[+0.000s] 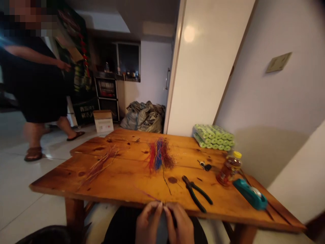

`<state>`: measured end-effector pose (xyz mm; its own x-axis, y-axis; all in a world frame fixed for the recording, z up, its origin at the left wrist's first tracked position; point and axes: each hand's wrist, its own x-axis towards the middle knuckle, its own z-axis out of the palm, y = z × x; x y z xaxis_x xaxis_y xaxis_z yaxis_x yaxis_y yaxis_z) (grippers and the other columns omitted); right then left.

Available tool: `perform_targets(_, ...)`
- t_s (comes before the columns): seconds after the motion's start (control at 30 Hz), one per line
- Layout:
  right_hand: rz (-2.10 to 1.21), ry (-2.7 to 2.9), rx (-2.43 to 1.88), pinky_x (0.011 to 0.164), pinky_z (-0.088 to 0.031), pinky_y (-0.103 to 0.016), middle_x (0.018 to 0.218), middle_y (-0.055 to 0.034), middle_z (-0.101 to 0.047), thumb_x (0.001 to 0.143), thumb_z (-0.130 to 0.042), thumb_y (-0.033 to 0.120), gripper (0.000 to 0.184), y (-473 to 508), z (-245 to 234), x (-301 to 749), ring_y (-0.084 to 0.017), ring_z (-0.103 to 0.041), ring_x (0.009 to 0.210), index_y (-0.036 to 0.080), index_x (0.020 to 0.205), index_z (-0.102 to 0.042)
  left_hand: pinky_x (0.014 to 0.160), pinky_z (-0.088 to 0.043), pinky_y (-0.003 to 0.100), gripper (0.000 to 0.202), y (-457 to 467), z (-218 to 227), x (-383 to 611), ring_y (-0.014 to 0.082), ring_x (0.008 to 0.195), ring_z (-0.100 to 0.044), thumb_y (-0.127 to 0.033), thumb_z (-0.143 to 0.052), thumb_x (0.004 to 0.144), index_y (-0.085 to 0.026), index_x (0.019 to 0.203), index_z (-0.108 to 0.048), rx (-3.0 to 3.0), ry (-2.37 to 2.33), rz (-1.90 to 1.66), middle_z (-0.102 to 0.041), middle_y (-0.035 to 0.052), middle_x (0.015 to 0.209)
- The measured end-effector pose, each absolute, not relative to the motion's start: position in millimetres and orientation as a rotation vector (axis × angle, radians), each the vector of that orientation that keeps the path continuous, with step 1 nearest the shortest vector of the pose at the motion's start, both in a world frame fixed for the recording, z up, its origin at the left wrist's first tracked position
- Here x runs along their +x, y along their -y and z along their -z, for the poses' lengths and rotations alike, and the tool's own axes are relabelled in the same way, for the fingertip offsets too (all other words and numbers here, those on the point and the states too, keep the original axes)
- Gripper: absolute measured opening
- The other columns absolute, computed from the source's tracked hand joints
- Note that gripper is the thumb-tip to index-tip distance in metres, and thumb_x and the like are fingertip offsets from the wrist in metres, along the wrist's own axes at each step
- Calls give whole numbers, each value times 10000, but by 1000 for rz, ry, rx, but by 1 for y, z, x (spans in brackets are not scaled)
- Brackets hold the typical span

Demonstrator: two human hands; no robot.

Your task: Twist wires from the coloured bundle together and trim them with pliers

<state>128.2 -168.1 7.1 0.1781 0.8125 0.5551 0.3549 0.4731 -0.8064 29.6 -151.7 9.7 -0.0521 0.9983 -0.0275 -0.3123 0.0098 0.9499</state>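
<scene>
The left hand (150, 218) is closed to a fine pinch, thumb against forefinger, apparently on a thin pinkish strand (149, 195). The right hand (179, 218) curls in just beside it, fingertips drawn close together; the contact is too small to tell whether they grip the strand too. Both hands sit at the near edge of the bench (122, 181), over the lap.

For fine work like this, a light, steady pinch close to the end being worked seems best, with the left hand as anchor and the right making small movements. Resting the wrists would help stop shaking; pulling hard could kink or snap so slender a piece.

The strand runs from the fingertips up and to the left, faint and nearly lost against the orange wood. Beyond it, a dark strand (166, 183) with small bumps trails toward the hands from a fanned pile: red strands (152, 154), blue strands (159, 156) and brownish-red strands (168, 156) side by side, their ends frayed and tangled. More loose strands (103, 164) lie scattered to the left. To the right rest dark-handled cutters (188, 184), with a teal tape dispenser (247, 193) farther out.
</scene>
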Motion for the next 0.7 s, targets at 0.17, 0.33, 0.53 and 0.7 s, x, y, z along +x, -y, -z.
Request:
perform_targets(0.17,-1268,992,-1064,475,-423,-201,584,1,-567,706,-653,435,289,172,-29,128,-89,-498,479,148,704,-614,644,-452,231,190,156,-26,17,155,682,-580,-355,-674,678,-166,698,-657,853,-888,-1211,-650,25,691)
perform_targets(0.33,-1628,738,-884,448,-376,-166,586,14,-542,679,-708,349,242,185,-45,125,-49,-438,464,133,670,-599,697,-438,232,136,154,-42,0,147,721,-577,-287,-698,657,-159,697,-679,927,-746,-1113,-648,29,721)
perform_targets(0.53,-1536,716,-906,461,-375,-158,626,11,-570,670,-727,292,202,189,-51,117,-48,-460,494,133,753,-636,596,-420,226,151,155,-44,0,115,596,-530,-280,-719,622,-159,594,-633,861,-785,-1195,-600,-5,616)
perform_targets(0.7,-1697,637,-826,463,-369,-142,649,7,-574,683,-717,253,178,189,-53,116,-36,-446,504,121,781,-649,648,-420,236,137,160,-39,-1,121,667,-536,-280,-720,633,-157,641,-660,785,-767,-1205,-607,6,685)
